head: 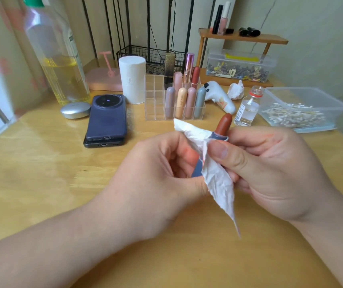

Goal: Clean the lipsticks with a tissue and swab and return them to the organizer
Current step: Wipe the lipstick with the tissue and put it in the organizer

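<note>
An uncapped lipstick (224, 125) with a brown-red bullet and a blue-grey tube stands up between my hands over the table's middle. My left hand (162, 171) grips the tube's lower part. A white tissue (218, 179) is wrapped round the tube below the bullet, and my right hand (270, 169) pinches it there with the thumb. The tissue's tail hangs down toward me. The clear acrylic organizer (156, 100) stands behind, with several capped lipsticks (182, 102) in its right cells and bare cells on its left. Cotton swabs (291, 118) lie in a clear tray (330, 102) at the right.
A small open glass bottle (247, 109) stands right of the organizer, with a crumpled tissue (236, 91) and a white toy-like object (218, 96) behind it. Two stacked phones (107, 119), a silver compact (75, 110), a tissue roll (132, 80) and a large bottle (62, 59) occupy the left.
</note>
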`<state>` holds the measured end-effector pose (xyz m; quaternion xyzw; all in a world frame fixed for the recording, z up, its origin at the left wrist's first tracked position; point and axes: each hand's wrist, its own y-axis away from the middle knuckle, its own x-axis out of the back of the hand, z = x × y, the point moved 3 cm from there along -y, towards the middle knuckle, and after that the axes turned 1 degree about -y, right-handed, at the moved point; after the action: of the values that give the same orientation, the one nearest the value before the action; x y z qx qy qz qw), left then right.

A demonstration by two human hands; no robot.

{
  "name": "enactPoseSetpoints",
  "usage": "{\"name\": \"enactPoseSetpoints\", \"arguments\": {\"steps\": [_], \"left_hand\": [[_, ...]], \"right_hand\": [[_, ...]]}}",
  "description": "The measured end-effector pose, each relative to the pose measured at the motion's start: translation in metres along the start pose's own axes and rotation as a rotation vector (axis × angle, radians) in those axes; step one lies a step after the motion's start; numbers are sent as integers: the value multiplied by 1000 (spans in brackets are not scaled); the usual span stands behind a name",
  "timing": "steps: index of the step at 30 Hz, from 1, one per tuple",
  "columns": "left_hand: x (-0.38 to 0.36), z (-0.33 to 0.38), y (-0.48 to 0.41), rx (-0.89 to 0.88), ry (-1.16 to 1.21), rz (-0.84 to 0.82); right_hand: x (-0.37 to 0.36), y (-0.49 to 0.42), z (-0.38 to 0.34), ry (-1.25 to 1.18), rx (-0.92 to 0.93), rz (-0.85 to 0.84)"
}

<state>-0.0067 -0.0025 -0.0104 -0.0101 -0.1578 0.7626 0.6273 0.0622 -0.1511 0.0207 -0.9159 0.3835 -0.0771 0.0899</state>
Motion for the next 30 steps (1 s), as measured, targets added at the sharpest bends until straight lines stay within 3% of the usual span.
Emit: {"name": "enactPoseSetpoints", "arguments": {"steps": [5,7,13,20,30], "left_hand": [[-4,3,-3,109,143,-461],[-5,2,-3,127,171,-447],[-5,-5,0,123,54,-161],[-7,0,-3,74,337,-367],[-10,4,1,97,352,-535]], "right_hand": [[5,-1,3,11,-22,-13],[6,-1,5,-18,-40,-11],[-1,-1,4,-11,-10,-24],[9,-2,5,-295,-92,-73],[9,-4,14,-480,-170,-347]]}}
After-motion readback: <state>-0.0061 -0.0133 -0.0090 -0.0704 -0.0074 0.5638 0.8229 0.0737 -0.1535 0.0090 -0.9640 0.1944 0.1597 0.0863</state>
